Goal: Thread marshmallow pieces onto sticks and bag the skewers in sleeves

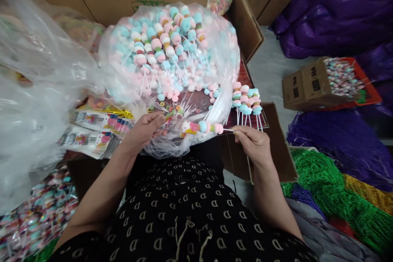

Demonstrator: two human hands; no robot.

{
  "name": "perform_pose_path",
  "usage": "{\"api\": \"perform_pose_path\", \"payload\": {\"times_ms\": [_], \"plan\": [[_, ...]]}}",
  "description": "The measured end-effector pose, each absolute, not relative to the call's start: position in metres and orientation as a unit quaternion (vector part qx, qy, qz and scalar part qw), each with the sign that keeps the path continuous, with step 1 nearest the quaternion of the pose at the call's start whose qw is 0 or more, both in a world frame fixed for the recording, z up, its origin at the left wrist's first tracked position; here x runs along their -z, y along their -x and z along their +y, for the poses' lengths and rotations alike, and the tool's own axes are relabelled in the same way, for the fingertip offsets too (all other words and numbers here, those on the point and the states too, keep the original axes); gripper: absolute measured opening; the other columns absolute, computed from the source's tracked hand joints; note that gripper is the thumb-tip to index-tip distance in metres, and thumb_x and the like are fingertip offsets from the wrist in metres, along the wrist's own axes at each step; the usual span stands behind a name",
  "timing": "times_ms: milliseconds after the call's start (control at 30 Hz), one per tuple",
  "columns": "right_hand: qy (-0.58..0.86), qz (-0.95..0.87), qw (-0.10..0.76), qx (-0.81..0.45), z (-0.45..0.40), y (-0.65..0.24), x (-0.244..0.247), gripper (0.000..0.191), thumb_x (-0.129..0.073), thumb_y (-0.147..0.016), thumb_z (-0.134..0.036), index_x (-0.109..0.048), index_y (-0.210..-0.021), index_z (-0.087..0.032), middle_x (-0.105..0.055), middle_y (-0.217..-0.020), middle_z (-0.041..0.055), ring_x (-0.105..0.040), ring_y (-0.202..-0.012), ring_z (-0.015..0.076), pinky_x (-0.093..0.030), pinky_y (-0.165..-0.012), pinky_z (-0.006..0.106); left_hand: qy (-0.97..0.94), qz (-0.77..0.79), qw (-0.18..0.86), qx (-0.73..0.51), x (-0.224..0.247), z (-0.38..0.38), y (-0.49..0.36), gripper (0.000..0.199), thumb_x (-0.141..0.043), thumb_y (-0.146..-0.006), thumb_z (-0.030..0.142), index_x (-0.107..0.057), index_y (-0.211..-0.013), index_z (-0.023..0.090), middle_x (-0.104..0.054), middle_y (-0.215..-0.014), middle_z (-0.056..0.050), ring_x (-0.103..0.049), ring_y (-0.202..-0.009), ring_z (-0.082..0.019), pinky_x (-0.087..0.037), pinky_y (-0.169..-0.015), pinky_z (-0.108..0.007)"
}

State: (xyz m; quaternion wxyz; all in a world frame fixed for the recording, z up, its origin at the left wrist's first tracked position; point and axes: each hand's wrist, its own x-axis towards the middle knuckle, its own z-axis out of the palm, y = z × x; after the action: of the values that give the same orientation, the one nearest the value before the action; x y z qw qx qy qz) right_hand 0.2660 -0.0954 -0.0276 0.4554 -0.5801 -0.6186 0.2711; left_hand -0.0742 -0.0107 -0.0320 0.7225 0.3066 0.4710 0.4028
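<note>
My right hand (253, 143) pinches the white stick of a marshmallow skewer (211, 127), which lies level with its sweets pointing left. Around the skewer's left end is the mouth of a printed clear wrapper (189, 127). The wrapper's far end is pinched between the thumb and fingers of my left hand (150, 126). Beyond both hands, a large open plastic bag (230, 49) holds many pink, blue and white skewers (166, 41). Several more skewers (246, 99) lie at the table's right corner. Stacks of flat printed wrappers (89, 133) sit left of my left hand.
A cardboard box (276, 143) stands below the table's right edge. Filled clear bags (39, 49) crowd the left side. Wrapped sweets (37, 213) fill the lower left. On the right are a box of wrapped sweets (310, 84), purple bags (334, 12) and green mesh (322, 180).
</note>
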Motion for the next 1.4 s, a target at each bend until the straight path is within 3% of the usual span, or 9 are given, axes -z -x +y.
{"api": "perform_pose_path", "payload": {"times_ms": [133,367,667,833,967,1100,1167,1267,1400], "plan": [[0.580,-0.642,0.418,-0.278,-0.096,-0.266,0.035,0.020,-0.071,-0.097,-0.036,-0.085,-0.089,-0.024,-0.076,-0.070,-0.0003,-0.062,-0.051,0.0131,-0.051,-0.051,0.026,-0.340,0.469,0.700,-0.418,0.025,-0.012,0.074,0.035,-0.097,-0.072,0.029,-0.066,-0.062,0.017,-0.043,-0.056,0.008,-0.044,-0.043,-0.006,-0.059,-0.054,-0.022],[0.556,-0.692,0.335,-0.315,-0.094,-0.265,0.033,0.037,-0.061,-0.105,-0.051,-0.080,-0.087,-0.024,-0.064,-0.056,-0.0032,-0.057,-0.048,0.0123,-0.045,-0.050,0.025,-0.325,0.476,0.708,-0.408,0.024,-0.006,0.079,0.028,-0.086,-0.081,0.013,-0.068,-0.060,0.015,-0.049,-0.055,0.003,-0.045,-0.042,-0.007,-0.052,-0.044,-0.018],[0.569,-0.603,0.420,-0.369,-0.097,-0.250,0.050,0.020,-0.075,-0.097,-0.040,-0.083,-0.091,-0.023,-0.083,-0.080,0.0031,-0.075,-0.072,0.0181,-0.062,-0.072,0.031,-0.357,0.493,0.666,-0.431,0.020,-0.003,0.077,0.029,-0.085,-0.081,0.013,-0.067,-0.058,0.014,-0.038,-0.048,0.006,-0.038,-0.038,-0.005,-0.054,-0.047,-0.020],[0.576,-0.569,0.441,-0.387,-0.097,-0.242,0.053,0.020,-0.079,-0.092,-0.042,-0.082,-0.088,-0.022,-0.082,-0.079,0.0044,-0.075,-0.072,0.0192,-0.062,-0.071,0.033,-0.408,0.476,0.652,-0.426,0.027,-0.003,0.085,0.029,-0.090,-0.080,0.026,-0.069,-0.063,0.017,-0.044,-0.054,0.005,-0.040,-0.044,-0.006,-0.056,-0.053,-0.022],[0.570,-0.565,0.444,-0.399,-0.097,-0.238,0.054,0.021,-0.077,-0.092,-0.041,-0.081,-0.085,-0.022,-0.070,-0.060,-0.0021,-0.062,-0.052,0.0140,-0.053,-0.055,0.027,-0.415,0.485,0.652,-0.410,0.029,-0.004,0.086,0.029,-0.091,-0.081,0.028,-0.069,-0.064,0.018,-0.048,-0.057,0.004,-0.044,-0.049,-0.009,-0.054,-0.055,-0.022],[0.575,-0.560,0.448,-0.394,-0.097,-0.236,0.056,0.025,-0.076,-0.092,-0.046,-0.080,-0.084,-0.023,-0.063,-0.056,-0.0046,-0.056,-0.048,0.0128,-0.049,-0.052,0.028,-0.407,0.427,0.658,-0.469,0.018,-0.005,0.077,0.025,-0.094,-0.079,0.031,-0.073,-0.074,0.018,-0.065,-0.071,-0.001,-0.061,-0.067,-0.013,-0.056,-0.063,-0.022],[0.580,-0.540,0.466,-0.394,-0.097,-0.231,0.058,0.028,-0.077,-0.091,-0.050,-0.079,-0.085,-0.023,-0.064,-0.056,-0.0040,-0.056,-0.050,0.0135,-0.050,-0.054,0.028,-0.398,0.360,0.679,-0.502,0.008,-0.006,0.069,0.033,-0.094,-0.079,0.045,-0.078,-0.089,0.018,-0.075,-0.089,-0.006,-0.071,-0.085,-0.019,-0.060,-0.074,-0.028],[0.571,-0.497,0.493,-0.429,-0.096,-0.214,0.064,0.032,-0.076,-0.092,-0.054,-0.077,-0.086,-0.022,-0.064,-0.056,-0.0037,-0.055,-0.050,0.0131,-0.047,-0.052,0.027,-0.338,0.295,0.708,-0.546,-0.010,-0.007,0.054,0.063,-0.083,-0.078,0.075,-0.078,-0.112,0.022,-0.080,-0.111,-0.010,-0.076,-0.105,-0.028,-0.063,-0.085,-0.038],[0.523,-0.435,0.519,-0.517,-0.093,-0.181,0.067,0.038,-0.076,-0.092,-0.060,-0.072,-0.087,-0.022,-0.061,-0.054,-0.0051,-0.048,-0.046,0.0110,-0.042,-0.047,0.024,-0.279,0.299,0.658,-0.632,-0.031,-0.008,0.035,0.072,-0.072,-0.076,0.089,-0.075,-0.112,0.026,-0.079,-0.109,-0.005,-0.075,-0.119,-0.030,-0.061,-0.092,-0.038]]}}
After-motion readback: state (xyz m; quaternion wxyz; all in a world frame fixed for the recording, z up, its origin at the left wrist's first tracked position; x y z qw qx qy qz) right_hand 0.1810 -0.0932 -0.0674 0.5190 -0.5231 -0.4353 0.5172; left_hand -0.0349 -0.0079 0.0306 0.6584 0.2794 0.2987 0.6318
